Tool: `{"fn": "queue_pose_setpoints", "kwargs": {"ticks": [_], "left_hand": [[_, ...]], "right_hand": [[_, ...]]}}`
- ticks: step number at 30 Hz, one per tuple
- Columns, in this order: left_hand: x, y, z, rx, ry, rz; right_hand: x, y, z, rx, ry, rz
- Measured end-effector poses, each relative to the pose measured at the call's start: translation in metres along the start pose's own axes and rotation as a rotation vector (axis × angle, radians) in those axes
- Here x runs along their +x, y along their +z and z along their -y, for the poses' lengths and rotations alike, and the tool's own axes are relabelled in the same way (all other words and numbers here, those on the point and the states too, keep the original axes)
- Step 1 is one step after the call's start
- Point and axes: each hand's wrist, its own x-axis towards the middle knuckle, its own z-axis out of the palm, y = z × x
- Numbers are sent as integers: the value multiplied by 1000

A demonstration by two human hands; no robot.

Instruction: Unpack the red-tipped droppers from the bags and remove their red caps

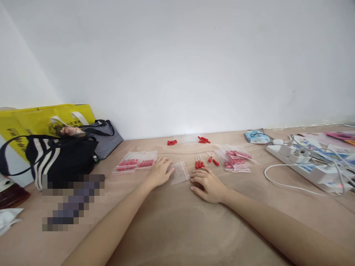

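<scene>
A small clear zip bag [179, 173] lies flat on the table between my hands. My left hand [161, 173] rests at the bag's left side, fingers stretched and apart, holding nothing visible. My right hand [209, 184] lies palm down to the right of the bag, fingers spread, just below several droppers with red bulbs [199, 164]. Two more droppers [213, 159] lie at a slant beside that row. By my left hand are clear bags of red-bulbed droppers [127, 162]. Further right is a heap of similar filled bags [235, 160].
Red bulbs [172, 142] and more red-bulbed droppers [203, 140] lie near the wall. A white power strip [302, 166] with chargers and cables stands right, near a blue packet [257, 137]. A black bag [62, 159] and a yellow bag [33, 118] stand left.
</scene>
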Motion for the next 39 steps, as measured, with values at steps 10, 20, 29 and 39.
{"fn": "queue_pose_setpoints", "kwargs": {"ticks": [10,20,29,39], "left_hand": [[25,-11,29,-132,-280,22],[16,-52,111,85,-739,-370],[-25,-27,88,440,318,-319],[-14,3,49,203,410,-401]], "right_hand": [[0,0,0,43,22,12],[0,1,0,72,30,18],[0,2,-2,79,12,14],[0,3,-3,81,10,-1]]}}
